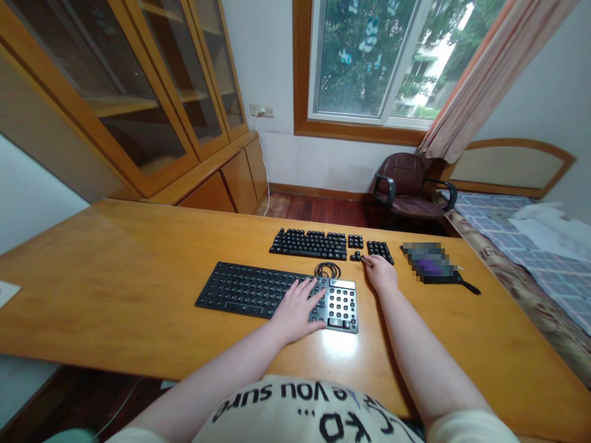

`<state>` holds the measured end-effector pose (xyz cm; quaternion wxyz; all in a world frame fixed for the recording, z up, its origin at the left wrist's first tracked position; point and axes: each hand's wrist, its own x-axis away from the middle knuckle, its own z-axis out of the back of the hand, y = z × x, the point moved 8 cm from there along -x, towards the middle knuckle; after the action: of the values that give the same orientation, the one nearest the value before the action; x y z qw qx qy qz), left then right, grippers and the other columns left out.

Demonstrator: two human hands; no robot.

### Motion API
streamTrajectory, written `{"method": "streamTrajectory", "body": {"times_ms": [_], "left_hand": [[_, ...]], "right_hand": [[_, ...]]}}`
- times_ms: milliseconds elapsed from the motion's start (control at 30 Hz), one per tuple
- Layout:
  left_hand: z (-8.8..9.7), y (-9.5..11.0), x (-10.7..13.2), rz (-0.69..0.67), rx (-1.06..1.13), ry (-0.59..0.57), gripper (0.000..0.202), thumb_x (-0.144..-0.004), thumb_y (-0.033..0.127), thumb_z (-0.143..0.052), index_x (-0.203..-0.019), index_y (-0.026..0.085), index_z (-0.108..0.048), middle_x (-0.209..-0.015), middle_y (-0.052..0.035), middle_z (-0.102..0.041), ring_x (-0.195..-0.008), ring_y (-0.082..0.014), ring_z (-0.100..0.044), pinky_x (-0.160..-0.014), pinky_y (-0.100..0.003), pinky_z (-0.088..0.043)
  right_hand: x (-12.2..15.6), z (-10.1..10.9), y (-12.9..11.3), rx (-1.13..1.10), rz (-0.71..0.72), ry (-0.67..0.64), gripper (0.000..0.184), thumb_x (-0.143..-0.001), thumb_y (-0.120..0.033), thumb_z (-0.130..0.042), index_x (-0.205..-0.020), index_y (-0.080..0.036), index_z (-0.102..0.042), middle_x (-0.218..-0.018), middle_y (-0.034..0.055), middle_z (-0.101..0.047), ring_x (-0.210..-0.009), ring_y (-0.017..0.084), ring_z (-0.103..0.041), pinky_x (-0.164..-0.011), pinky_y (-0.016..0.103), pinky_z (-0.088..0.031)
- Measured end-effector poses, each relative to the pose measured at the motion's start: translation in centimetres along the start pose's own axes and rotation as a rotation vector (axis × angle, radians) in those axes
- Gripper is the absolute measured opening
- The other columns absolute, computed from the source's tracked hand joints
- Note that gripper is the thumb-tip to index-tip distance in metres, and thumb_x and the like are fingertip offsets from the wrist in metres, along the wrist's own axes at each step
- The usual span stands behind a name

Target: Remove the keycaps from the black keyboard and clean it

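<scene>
My left hand (298, 311) lies with spread fingers on the right part of a black keyboard base (249, 289), which shows bare switches with most keycaps off. A few wide caps sit at the lower right of its number pad. My right hand (381, 272) reaches past the base, thumb and fingers pinched on a small black keycap at the arrow-key cluster (355, 256). Behind the base lie loose keycaps in keyboard order: a large main block (308, 244), a small block (355, 241) and a number-pad block (380, 251). The pinched cap is mostly hidden by my fingers.
A coiled black cable (327, 269) lies behind the base. To the right is a dark pouch with a strap (468, 286), partly blurred out. All rest on a wooden desk (138, 277). Beyond it stand a brown armchair (406, 184), a bed (508, 246) and a glass-doored cabinet (194, 154).
</scene>
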<state>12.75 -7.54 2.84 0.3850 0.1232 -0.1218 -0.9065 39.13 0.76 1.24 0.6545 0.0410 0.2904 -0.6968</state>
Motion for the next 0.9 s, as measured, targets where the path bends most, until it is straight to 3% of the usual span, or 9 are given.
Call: {"method": "streamTrajectory", "body": {"times_ms": [100, 200, 267, 333, 467, 567, 700, 900], "left_hand": [[0.6, 0.5, 0.3, -0.019, 0.004, 0.016, 0.076, -0.072, 0.056, -0.061, -0.136, 0.022, -0.037, -0.144, -0.0129, -0.034, -0.134, -0.0309, -0.028, -0.110, -0.053, -0.018], [1.4, 1.8, 0.8, -0.071, 0.035, 0.026, 0.066, -0.075, 0.047, -0.062, -0.133, 0.021, -0.041, -0.140, -0.0107, -0.042, -0.132, -0.0271, -0.032, -0.112, -0.049, -0.017], [1.7, 2.7, 1.0, -0.088, 0.064, 0.023, 0.062, -0.075, 0.044, -0.063, -0.130, 0.021, -0.044, -0.137, -0.0090, -0.045, -0.130, -0.0260, -0.035, -0.112, -0.048, -0.018], [1.7, 3.3, 0.9, -0.087, 0.095, 0.014, 0.061, -0.074, 0.045, -0.065, -0.127, 0.022, -0.047, -0.135, -0.0082, -0.048, -0.129, -0.0263, -0.037, -0.111, -0.048, -0.020], [0.7, 3.6, 0.0, -0.095, 0.151, -0.006, 0.065, -0.069, 0.046, -0.069, -0.126, 0.023, -0.048, -0.129, -0.0077, -0.053, -0.124, -0.0259, -0.042, -0.109, -0.047, -0.023], [-0.1, 3.4, -0.6, -0.108, 0.182, -0.003, 0.069, -0.065, 0.045, -0.073, -0.126, 0.023, -0.047, -0.125, -0.0068, -0.056, -0.120, -0.0251, -0.045, -0.107, -0.045, -0.027], [-0.4, 2.9, -0.7, -0.081, 0.196, 0.033, 0.068, -0.064, 0.045, -0.074, -0.123, 0.022, -0.047, -0.122, -0.0079, -0.057, -0.116, -0.0258, -0.048, -0.104, -0.043, -0.031], [-0.2, 2.8, -0.6, -0.049, 0.206, 0.047, 0.061, -0.062, 0.043, -0.075, -0.114, 0.020, -0.052, -0.117, -0.0075, -0.058, -0.112, -0.0247, -0.049, -0.103, -0.040, -0.032]], "right_hand": [[0.1, 1.5, -0.9, -0.061, 0.022, 0.045, 0.025, -0.084, -0.031, -0.049, -0.090, -0.021, -0.071, -0.096, 0.0079, -0.069, -0.085, 0.023, -0.063, -0.072, 0.035, -0.050], [0.9, 4.4, -3.2, -0.186, 0.076, 0.105, 0.034, -0.090, -0.030, -0.036, -0.088, -0.020, -0.069, -0.098, 0.0083, -0.066, -0.095, 0.022, -0.060, -0.083, 0.036, -0.048], [2.2, 7.1, -5.2, -0.477, 0.105, 0.189, 0.034, -0.091, -0.031, -0.036, -0.086, -0.019, -0.067, -0.103, 0.0099, -0.063, -0.099, 0.024, -0.058, -0.086, 0.039, -0.046], [3.6, 8.0, -7.5, -0.710, 0.110, 0.117, 0.034, -0.091, -0.033, -0.034, -0.078, -0.019, -0.063, -0.083, 0.0072, -0.062, -0.082, 0.021, -0.060, -0.073, 0.035, -0.049], [6.7, 5.4, -11.3, -0.877, 0.024, -0.290, 0.025, -0.087, -0.034, -0.044, -0.069, -0.020, -0.052, -0.054, -0.0012, -0.053, -0.047, 0.014, -0.052, -0.048, 0.025, -0.043], [8.0, 3.0, -11.6, -0.899, -0.100, -0.419, 0.017, -0.081, -0.032, -0.054, -0.069, -0.020, -0.051, -0.050, -0.0035, -0.053, -0.041, 0.013, -0.052, -0.044, 0.024, -0.042], [8.2, 1.2, -12.2, -0.823, -0.061, -0.506, 0.015, -0.078, -0.031, -0.059, -0.069, -0.020, -0.055, -0.057, -0.0020, -0.057, -0.045, 0.014, -0.056, -0.048, 0.026, -0.046], [8.3, 2.0, -14.2, -0.615, 0.181, -0.500, 0.017, -0.078, -0.033, -0.064, -0.069, -0.019, -0.062, -0.068, 0.0029, -0.066, -0.066, 0.018, -0.063, -0.063, 0.028, -0.048]]}}
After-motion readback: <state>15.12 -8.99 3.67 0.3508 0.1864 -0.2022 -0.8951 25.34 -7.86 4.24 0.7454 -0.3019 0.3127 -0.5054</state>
